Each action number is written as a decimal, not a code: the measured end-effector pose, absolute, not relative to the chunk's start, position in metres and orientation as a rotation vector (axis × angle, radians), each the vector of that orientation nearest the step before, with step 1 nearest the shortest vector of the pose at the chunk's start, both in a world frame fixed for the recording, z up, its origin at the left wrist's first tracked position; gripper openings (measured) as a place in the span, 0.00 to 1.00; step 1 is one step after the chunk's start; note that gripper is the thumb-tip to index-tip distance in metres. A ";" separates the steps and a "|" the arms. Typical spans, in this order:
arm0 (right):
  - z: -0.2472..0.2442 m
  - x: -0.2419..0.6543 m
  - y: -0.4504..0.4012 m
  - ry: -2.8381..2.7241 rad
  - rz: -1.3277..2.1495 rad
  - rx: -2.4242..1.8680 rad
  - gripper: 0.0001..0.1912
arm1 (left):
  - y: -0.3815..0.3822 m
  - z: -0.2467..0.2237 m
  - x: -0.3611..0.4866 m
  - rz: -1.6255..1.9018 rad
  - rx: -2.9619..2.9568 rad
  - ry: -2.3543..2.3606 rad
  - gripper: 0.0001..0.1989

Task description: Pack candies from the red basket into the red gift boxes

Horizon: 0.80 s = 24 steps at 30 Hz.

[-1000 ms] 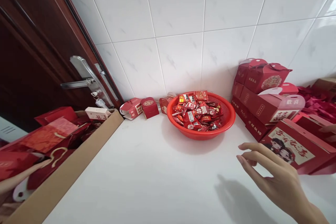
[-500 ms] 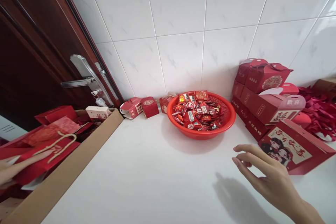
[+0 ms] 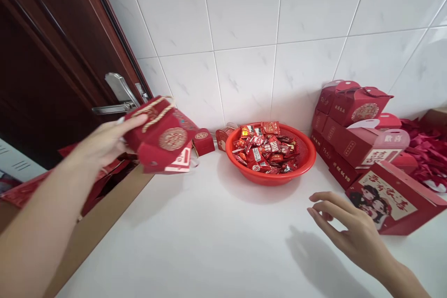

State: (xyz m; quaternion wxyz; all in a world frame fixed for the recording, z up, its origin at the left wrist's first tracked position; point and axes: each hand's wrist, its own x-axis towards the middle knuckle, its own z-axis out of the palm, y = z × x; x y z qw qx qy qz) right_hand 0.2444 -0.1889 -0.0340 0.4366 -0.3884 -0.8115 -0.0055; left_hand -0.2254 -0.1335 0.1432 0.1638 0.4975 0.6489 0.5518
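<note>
Several red gift boxes (image 3: 164,137), one with gold rope handles and a round gold emblem, are bunched in my left hand (image 3: 113,137). They hang above the table's left side, beside the cardboard carton. My right hand (image 3: 352,230) hovers over the white table with fingers curled and apart, holding nothing. It is nearest to a large red box (image 3: 398,200) with a printed couple. A red plastic basket (image 3: 256,178) of wrapped sweets (image 3: 267,149) rests near the wall.
Red boxes (image 3: 349,135) are stacked at the right by the tiled wall, beside red ribbons (image 3: 428,149). Small boxes (image 3: 202,143) stand left of the basket. A carton (image 3: 101,219) of red bags and a dark door (image 3: 52,56) with a metal handle are at left.
My left hand has risen from the carton and moved right, now with red boxes in it. The view has shifted slightly. My right hand has hardly moved.
</note>
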 end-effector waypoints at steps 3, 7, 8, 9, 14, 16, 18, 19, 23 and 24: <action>-0.036 0.245 -0.186 -2.029 0.002 -0.969 0.08 | -0.105 0.129 -0.198 1.419 1.199 1.671 0.33; -0.037 0.246 -0.184 -2.049 0.005 -0.963 0.11 | -0.075 0.108 -0.162 1.376 1.220 1.567 0.32; -0.037 0.246 -0.183 -2.053 0.007 -0.962 0.11 | -0.072 0.104 -0.155 1.365 1.214 1.585 0.33; -0.037 0.245 -0.183 -2.054 0.010 -0.961 0.10 | -0.071 0.102 -0.149 1.333 1.214 1.605 0.33; -0.036 0.232 -0.182 -2.028 0.080 -0.955 0.07 | -0.089 0.101 -0.129 0.869 1.448 1.509 0.30; -0.032 0.220 -0.180 -2.034 0.189 -0.913 0.12 | -0.103 0.101 -0.118 0.670 1.661 1.451 0.27; -0.026 0.205 -0.175 -2.056 0.331 -0.859 0.15 | -0.117 0.097 -0.103 0.540 1.900 1.456 0.26; -0.022 0.197 -0.171 -2.066 0.401 -0.834 0.15 | -0.124 0.094 -0.094 0.511 2.012 1.465 0.27; -0.011 0.162 -0.156 -2.129 0.596 -0.790 0.07 | -0.144 0.075 -0.057 0.340 2.245 1.586 0.24; -0.011 0.155 -0.153 -2.140 0.597 -0.803 0.07 | -0.147 0.070 -0.050 0.261 2.239 1.653 0.25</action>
